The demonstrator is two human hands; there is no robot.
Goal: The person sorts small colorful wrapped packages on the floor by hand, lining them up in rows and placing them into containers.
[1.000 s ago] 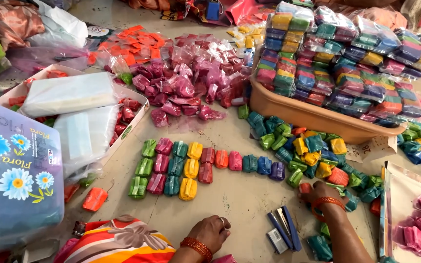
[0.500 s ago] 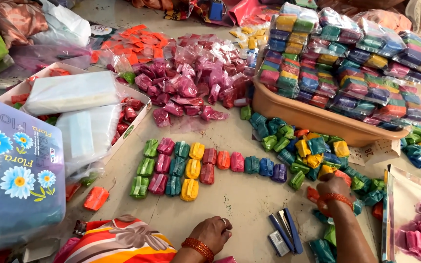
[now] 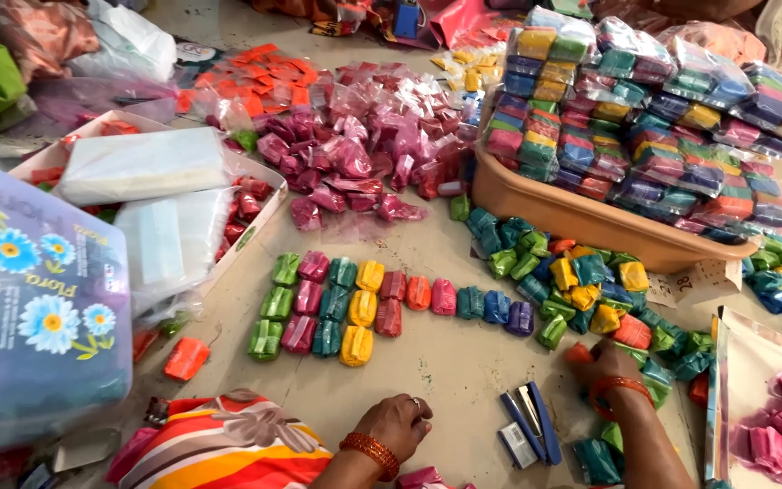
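right hand [image 3: 610,362] pinching orange packet [image 3: 579,353] at pile edge | left hand [image 3: 397,424] loosely curled, holding nothing | stapler [image 3: 527,427] between | bare floor [image 3: 445,358] below rows

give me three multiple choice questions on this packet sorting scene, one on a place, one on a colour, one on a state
1. Where does the blue stapler lie?
A. on the floor between the two hands
B. inside the tan tray
C. on top of the white box

2. What colour is the rightmost column of the sorted packet rows?
A. pink
B. yellow
C. teal

3. What is the right hand doing?
A. resting flat on bare floor
B. holding the stapler
C. reaching into the loose mixed packets

Answers:
1 A, it sits on the floor between the left hand and the right hand.
2 B, three yellow packets end the block.
3 C, its fingers are down among the loose packets beside the tan tray.
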